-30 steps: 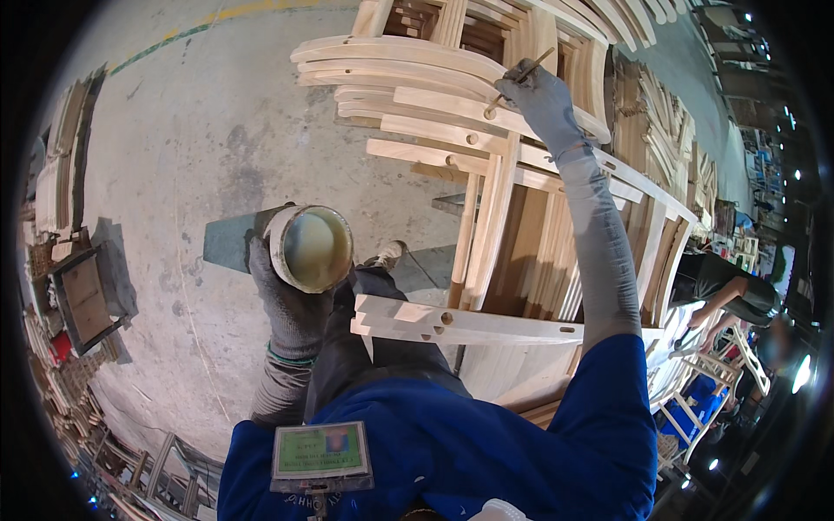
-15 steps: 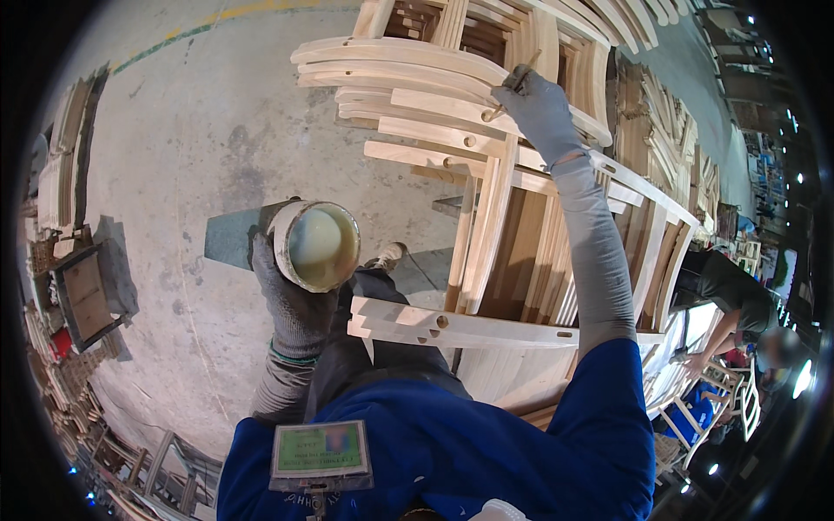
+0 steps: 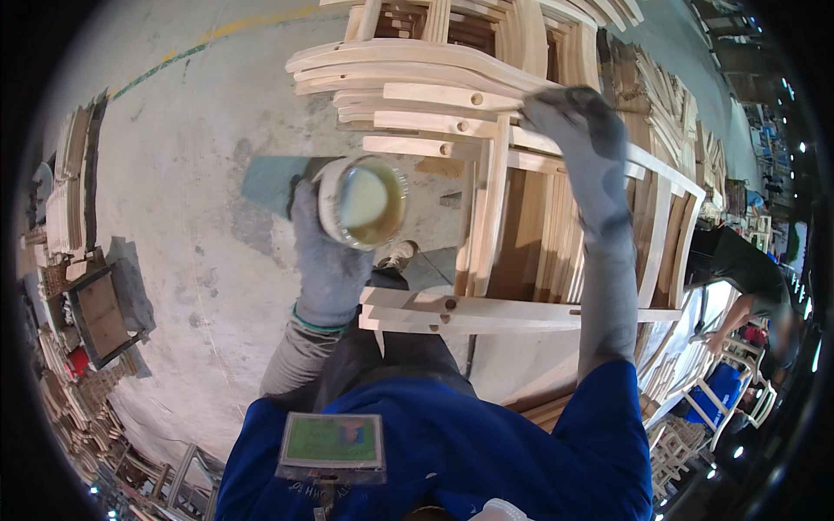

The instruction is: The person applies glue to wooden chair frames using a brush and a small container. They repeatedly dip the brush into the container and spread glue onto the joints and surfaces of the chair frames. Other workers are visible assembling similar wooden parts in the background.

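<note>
My left hand [image 3: 330, 273], in a grey knit glove, is closed around a round, pale cup [image 3: 328, 201] of milky liquid. A flat blue-grey piece [image 3: 274, 184] sticks out beyond that hand and the cup. My right hand [image 3: 578, 130], also gloved, is raised over the wooden frames with its fingers curled and blurred. The thin stick it held a moment ago is hidden or smeared now. Beneath it are stacked pale wooden chair frames [image 3: 491, 217], with round holes near the rail ends. A curved lower rail [image 3: 512, 314] crosses in front of my legs.
More curved wooden parts [image 3: 400, 61] are stacked beyond the frames, and further wood piles [image 3: 656, 104] stand to the right. Another person [image 3: 747, 269] works at the far right. A dark-edged wooden box [image 3: 100, 317] and stacked timber [image 3: 69, 200] line the left side of the concrete floor [image 3: 191, 260].
My right hand has moved right and slightly nearer, off the hole near the rail's end. My left hand has carried the cup right and farther from me, closer to the frames.
</note>
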### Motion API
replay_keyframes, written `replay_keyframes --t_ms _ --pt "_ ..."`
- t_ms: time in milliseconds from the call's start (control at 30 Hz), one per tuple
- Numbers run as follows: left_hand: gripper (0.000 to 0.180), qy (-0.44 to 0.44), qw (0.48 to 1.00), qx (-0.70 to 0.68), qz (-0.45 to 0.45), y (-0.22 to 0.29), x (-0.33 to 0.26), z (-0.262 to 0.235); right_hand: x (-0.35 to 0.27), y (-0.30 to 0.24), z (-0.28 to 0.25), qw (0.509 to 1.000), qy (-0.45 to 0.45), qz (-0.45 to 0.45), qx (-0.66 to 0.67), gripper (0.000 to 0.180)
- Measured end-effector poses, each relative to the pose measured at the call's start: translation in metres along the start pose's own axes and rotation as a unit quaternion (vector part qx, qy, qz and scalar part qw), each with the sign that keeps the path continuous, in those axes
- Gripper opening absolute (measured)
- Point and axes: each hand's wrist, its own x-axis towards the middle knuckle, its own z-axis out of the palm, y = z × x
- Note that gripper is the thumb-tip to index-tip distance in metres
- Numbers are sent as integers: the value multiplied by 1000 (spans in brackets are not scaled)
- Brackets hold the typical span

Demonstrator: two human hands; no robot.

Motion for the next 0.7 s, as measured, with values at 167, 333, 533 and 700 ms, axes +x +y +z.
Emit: replay_keyframes --t_ms 167,333,533,700 --pt "38 -129 840 -499 -172 14 -16 13 -100 -46 13 996 -27 -41 81 16" --pt "40 -157 868 -452 -133 33 -42 19 -156 -54 42 982 45 -87 -163 12" --pt "48 -60 878 -443 -174 46 -56 19 -234 -79 69 996 52 -15 -71 11" --pt "48 -155 945 -287 -18 34 -62 9 -260 -90 62 984 124 -65 106 5"
